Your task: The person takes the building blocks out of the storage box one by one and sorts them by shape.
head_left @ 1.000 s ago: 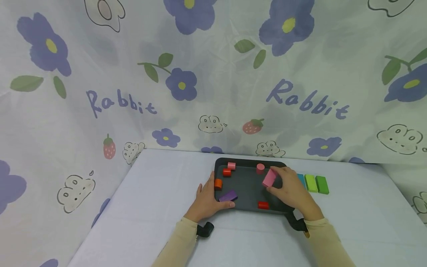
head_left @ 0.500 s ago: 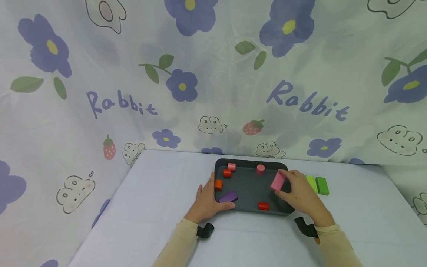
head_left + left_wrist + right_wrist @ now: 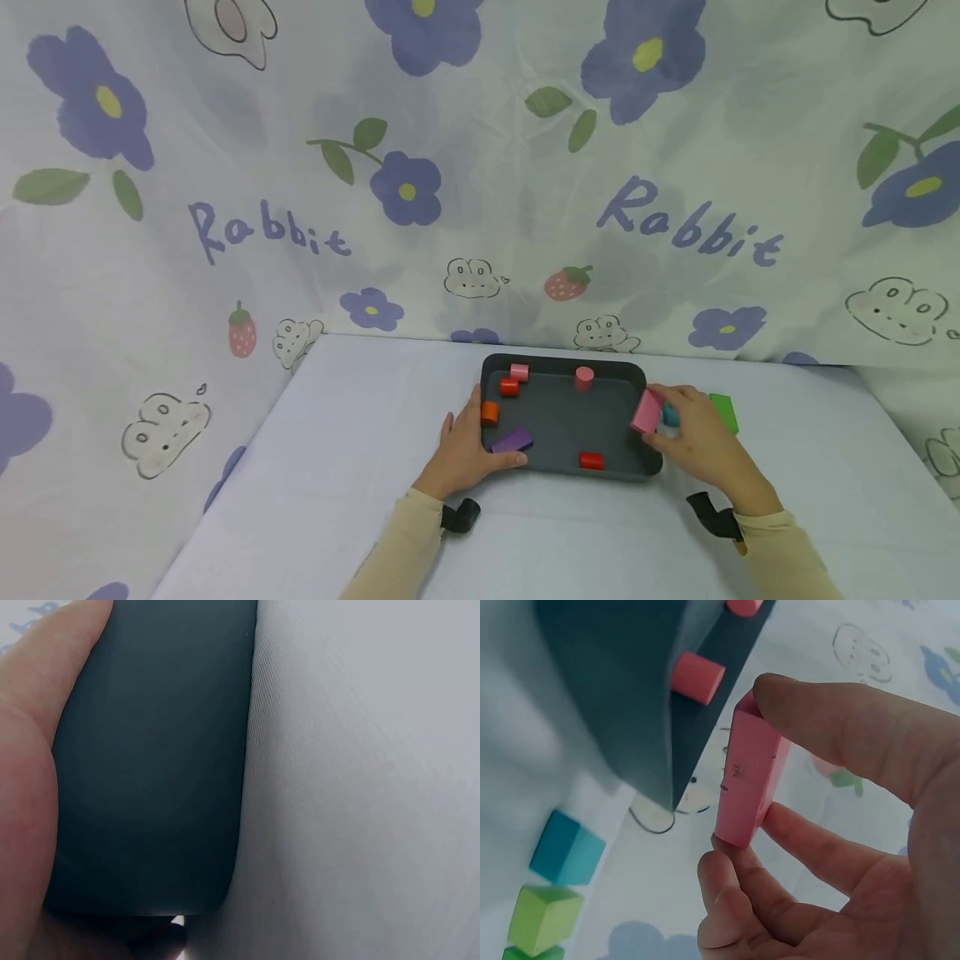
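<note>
My right hand (image 3: 697,435) pinches a pink rectangular block (image 3: 647,412) between thumb and fingertips, overlapping the right rim of a dark grey tray (image 3: 555,408) in the head view. In the right wrist view the block (image 3: 751,774) is tilted, and the tray's wall (image 3: 615,697) is beside it. My left hand (image 3: 463,450) rests against the tray's front left corner, fingers straight along the left side and thumb at the front edge. Inside the tray lie a purple block (image 3: 513,441), an orange cylinder (image 3: 490,414), red cylinders (image 3: 592,461) and pink cylinders (image 3: 584,378).
Right of the tray, partly behind my right hand, stand a blue block (image 3: 568,847), a yellow-green block (image 3: 546,919) and a green block (image 3: 723,412). A patterned cloth wall (image 3: 525,208) rises behind the white table (image 3: 360,433).
My right hand has carried the pink block rightward from above the tray's interior to its right rim. The left hand has stayed at the tray's corner.
</note>
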Available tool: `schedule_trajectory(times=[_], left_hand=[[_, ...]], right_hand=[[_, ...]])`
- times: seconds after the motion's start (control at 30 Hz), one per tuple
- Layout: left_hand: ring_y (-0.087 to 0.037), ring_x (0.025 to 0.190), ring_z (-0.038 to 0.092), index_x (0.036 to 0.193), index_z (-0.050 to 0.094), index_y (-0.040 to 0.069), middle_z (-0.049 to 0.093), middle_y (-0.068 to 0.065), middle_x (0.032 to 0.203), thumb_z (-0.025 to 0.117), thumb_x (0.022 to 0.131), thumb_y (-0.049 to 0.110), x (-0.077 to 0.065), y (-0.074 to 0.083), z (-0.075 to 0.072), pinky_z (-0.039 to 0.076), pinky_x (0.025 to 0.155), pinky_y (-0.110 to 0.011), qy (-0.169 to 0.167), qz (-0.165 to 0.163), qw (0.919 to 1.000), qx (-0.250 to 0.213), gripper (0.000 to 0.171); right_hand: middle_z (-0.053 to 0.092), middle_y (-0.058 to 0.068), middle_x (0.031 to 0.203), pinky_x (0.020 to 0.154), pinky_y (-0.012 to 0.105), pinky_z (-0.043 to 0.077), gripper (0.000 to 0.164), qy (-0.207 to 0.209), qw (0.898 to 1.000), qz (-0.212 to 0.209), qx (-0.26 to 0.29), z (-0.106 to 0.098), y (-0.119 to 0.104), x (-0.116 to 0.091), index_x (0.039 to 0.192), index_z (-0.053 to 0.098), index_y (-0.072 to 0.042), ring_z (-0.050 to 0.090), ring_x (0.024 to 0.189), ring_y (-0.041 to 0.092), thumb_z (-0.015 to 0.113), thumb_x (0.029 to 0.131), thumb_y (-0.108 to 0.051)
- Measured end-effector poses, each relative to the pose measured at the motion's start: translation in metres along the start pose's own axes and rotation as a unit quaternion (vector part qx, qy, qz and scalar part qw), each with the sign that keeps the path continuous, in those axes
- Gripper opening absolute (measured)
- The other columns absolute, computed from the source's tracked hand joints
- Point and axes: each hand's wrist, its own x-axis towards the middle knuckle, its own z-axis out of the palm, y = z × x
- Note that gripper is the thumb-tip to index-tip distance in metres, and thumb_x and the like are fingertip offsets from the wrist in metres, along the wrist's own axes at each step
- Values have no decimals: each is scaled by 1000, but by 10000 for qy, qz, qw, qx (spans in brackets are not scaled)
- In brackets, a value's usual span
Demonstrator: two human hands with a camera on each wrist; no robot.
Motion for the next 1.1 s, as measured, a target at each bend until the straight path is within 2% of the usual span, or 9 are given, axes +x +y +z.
schedule_trajectory(times=[0.23,0.43,0.63,0.83,1.1], left_hand=[[-32,149,28,161,4,2,19,-16,165,81,74,64,0,0,0,0,121,-59,-24,7,10000,30,132],[-32,149,29,161,4,2,20,-16,165,81,74,63,1,-1,1,0,121,-60,20,16,10000,44,131],[-32,149,29,161,4,2,20,-16,165,81,74,64,0,-1,1,0,121,-59,30,-9,10000,73,132],[-31,150,27,161,3,3,18,-14,166,81,73,65,0,-1,1,0,121,-59,-17,-45,10000,43,133],[-31,149,28,161,4,3,20,-15,165,81,73,64,0,0,0,-1,121,-58,-1,-85,10000,38,132]], right_hand=[[55,32,125,87,62,52,67,13,10000,37,-87,-5,10,-6,138,52,6,54,111,46,80,82,-15],[57,33,122,85,62,51,65,197,9995,-141,-205,-9,21,-9,135,54,8,55,107,48,81,79,-11],[56,35,123,88,65,49,65,114,9994,-91,-310,-14,35,-10,134,54,9,53,110,52,81,78,-10],[57,36,121,88,65,49,64,169,9988,-241,-390,-16,52,-13,131,55,11,54,108,52,81,75,-6],[56,38,121,87,68,48,67,36,9987,-96,-503,-21,66,-17,131,53,12,52,108,54,82,73,-5]])
